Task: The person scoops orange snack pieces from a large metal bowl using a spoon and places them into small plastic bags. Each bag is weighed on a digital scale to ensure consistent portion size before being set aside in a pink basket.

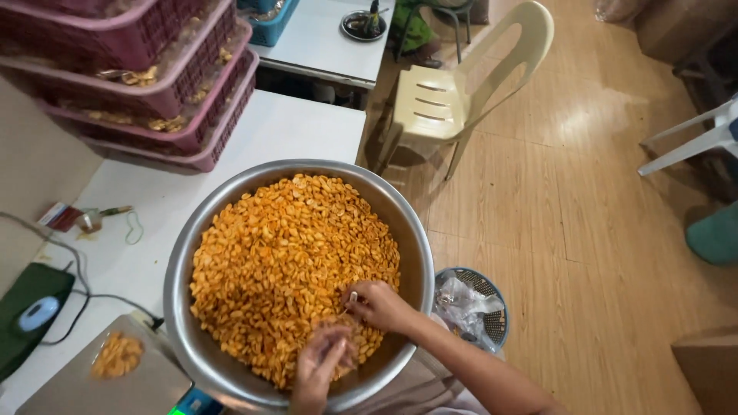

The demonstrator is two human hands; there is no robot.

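Note:
A large round metal basin (192, 230) sits on the white table and is filled with orange coated nuts (284, 246). Both my hands are at its near edge, over the nuts. My left hand (319, 369) is cupped and blurred, holding a small clear bag with nuts in it. My right hand (378, 305) rests on the nuts with fingers curled, pinching some next to the bag's mouth.
A metal scale (108, 376) with a small bag of nuts (117, 355) stands at the near left. Stacked pink crates (154, 84) sit at the back left. A cream plastic chair (453, 84) and a blue waste basket (477, 303) stand on the wooden floor.

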